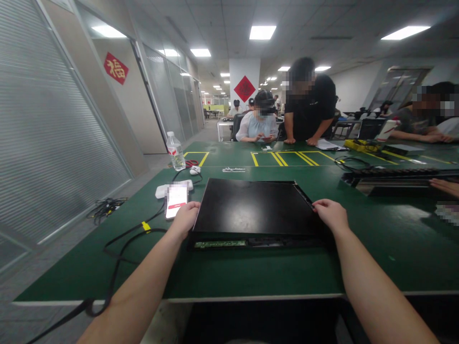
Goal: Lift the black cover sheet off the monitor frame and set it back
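Observation:
A flat black metal chassis (251, 210) with a loose black lid lies on the green table (251, 272) in front of me. A green circuit board strip (220, 244) shows along its near edge. My left hand (185, 216) grips the lid's left edge, fingers curled over it. At the right edge my right hand (330, 213) grips the lid in the same way. The lid sits slightly askew on the case.
A phone (176, 200) with a lit screen lies left of the chassis, beside a white power strip (161, 191), a water bottle (176, 151) and black cables (122, 239). Another black chassis (394, 179) sits at right with another person's hand (444, 186). People stand and sit across the table.

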Demonstrator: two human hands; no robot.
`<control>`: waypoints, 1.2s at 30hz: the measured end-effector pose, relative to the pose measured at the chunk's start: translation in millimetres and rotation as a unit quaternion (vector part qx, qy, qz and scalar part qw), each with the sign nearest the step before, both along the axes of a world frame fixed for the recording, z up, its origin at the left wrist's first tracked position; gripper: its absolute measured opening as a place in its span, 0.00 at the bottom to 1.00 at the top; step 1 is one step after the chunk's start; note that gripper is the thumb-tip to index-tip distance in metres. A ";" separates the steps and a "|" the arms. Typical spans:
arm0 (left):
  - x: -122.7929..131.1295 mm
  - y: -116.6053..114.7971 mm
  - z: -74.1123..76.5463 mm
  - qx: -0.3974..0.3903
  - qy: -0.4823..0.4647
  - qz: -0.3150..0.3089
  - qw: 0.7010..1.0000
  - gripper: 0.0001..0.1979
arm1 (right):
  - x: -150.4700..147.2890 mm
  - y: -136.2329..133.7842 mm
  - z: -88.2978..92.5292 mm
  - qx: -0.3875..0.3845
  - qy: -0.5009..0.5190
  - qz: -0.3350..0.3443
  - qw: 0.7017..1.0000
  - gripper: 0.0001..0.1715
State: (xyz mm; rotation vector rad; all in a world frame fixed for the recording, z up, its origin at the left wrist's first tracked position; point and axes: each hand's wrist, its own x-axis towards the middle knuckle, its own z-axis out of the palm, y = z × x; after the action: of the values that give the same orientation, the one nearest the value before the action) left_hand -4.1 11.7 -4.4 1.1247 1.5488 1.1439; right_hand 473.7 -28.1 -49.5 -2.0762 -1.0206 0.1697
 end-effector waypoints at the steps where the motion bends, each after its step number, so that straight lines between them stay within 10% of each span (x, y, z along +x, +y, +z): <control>1: -0.1 0.3 -0.6 0.001 -0.001 -0.001 1.000 0.06 | 0.1 0.2 -0.2 0.003 0.005 -0.003 1.000 0.09; 36: 6.3 -9.0 -2.2 0.050 -0.208 -0.075 0.974 0.25 | -5.2 -3.2 7.0 -0.023 0.031 -0.004 0.999 0.10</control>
State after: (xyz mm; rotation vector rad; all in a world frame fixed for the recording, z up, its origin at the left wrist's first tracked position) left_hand 2.2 2.7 -6.7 0.9708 1.0764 1.2702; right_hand 468.5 -31.3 -42.5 -2.1029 -0.9801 0.2553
